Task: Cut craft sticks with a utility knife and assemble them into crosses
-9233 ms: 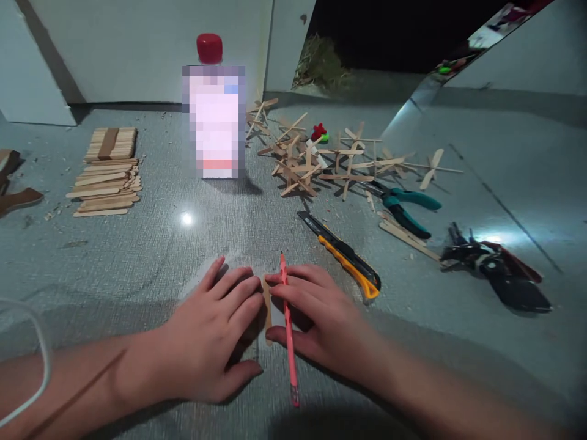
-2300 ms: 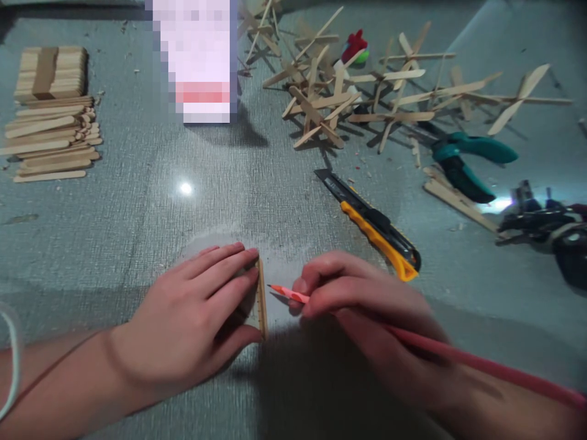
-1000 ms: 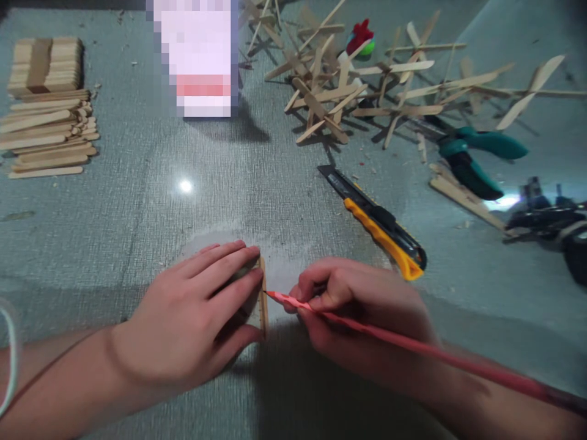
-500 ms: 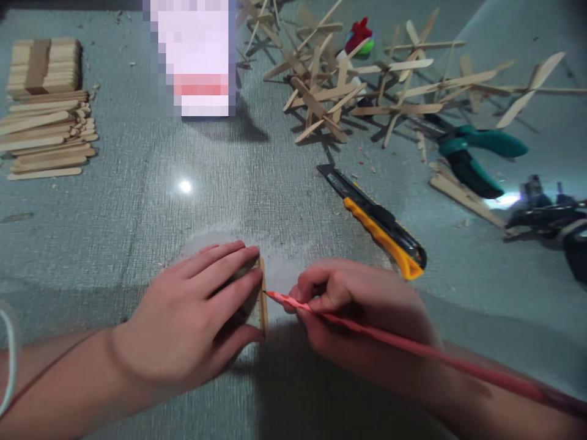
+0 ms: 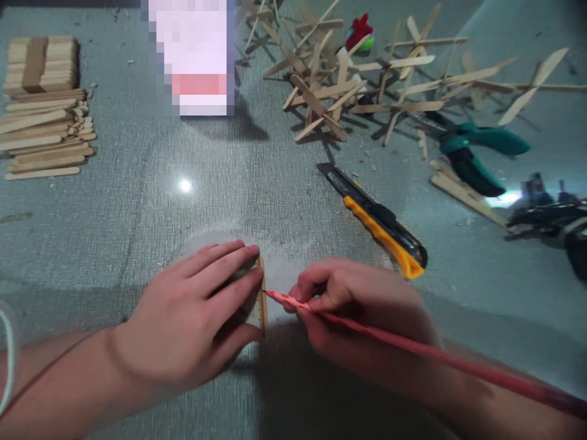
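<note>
My left hand (image 5: 197, 305) presses down on a ruler-like piece (image 5: 250, 315), mostly hidden under the fingers, and on a narrow wooden stick (image 5: 263, 305) along its right edge. Small marks show along that edge. My right hand (image 5: 348, 311) is closed round a red pencil (image 5: 389, 339), whose dark tip touches the stick beside my left fingertips. The pencil's long shaft slants down over my right forearm. Above my right hand lies a box cutter (image 5: 376, 220) with a yellow and black handle.
Wooden sticks (image 5: 46, 134) and a banded bundle (image 5: 55, 64) lie at the upper left. A blurred-out item (image 5: 197, 55) stands top centre. Crossed-stick pieces (image 5: 321, 104), a red-green object (image 5: 360, 33) and green-handled pliers (image 5: 495, 140) lie at the upper right. A black object (image 5: 550, 214) sits far right.
</note>
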Available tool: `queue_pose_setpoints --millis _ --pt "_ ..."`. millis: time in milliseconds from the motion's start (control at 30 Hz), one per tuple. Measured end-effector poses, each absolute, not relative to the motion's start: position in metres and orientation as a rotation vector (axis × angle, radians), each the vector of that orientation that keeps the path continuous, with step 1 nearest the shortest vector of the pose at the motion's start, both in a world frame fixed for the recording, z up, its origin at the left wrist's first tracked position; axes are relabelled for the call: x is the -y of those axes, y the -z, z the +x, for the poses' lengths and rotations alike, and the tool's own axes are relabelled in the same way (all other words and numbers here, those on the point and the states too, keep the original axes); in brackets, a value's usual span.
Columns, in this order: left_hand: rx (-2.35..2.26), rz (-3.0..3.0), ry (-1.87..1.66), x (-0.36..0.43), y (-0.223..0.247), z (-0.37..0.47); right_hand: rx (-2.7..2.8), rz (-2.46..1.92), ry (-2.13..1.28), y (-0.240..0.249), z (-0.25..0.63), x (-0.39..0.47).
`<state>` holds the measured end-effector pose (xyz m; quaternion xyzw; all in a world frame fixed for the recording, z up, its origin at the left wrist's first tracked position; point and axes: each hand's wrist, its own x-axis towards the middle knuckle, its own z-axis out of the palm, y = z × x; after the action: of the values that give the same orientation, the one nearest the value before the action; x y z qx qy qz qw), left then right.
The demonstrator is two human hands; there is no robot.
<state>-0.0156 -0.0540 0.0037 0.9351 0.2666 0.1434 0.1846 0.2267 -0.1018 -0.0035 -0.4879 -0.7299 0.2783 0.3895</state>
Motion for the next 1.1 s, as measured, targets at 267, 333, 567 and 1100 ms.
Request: queue_pose_setpoints --millis 267,333,567,1100 --pt "-0.768 2.637 -0.379 0.0562 -0.0038 -0.0172 1.857 -1.230 -0.684 0.0031 0.2262 0.1020" --pt "-0.772 2.642 -0.364 0.0564 -0.0044 -0.0169 1.850 -1.232 -0.697 0.0029 0.2254 0.1019" --pt "-0.762 2.664 -0.354 0.0563 -0.0053 -0.0163 1.857 -1.228 -0.716 0.0025 0.2259 0.1019" --pt "-0.774 2.646 -0.361 0.0549 -0.0072 -0.0149 1.844 -1.234 -0.725 0.0016 0.2254 0.0992"
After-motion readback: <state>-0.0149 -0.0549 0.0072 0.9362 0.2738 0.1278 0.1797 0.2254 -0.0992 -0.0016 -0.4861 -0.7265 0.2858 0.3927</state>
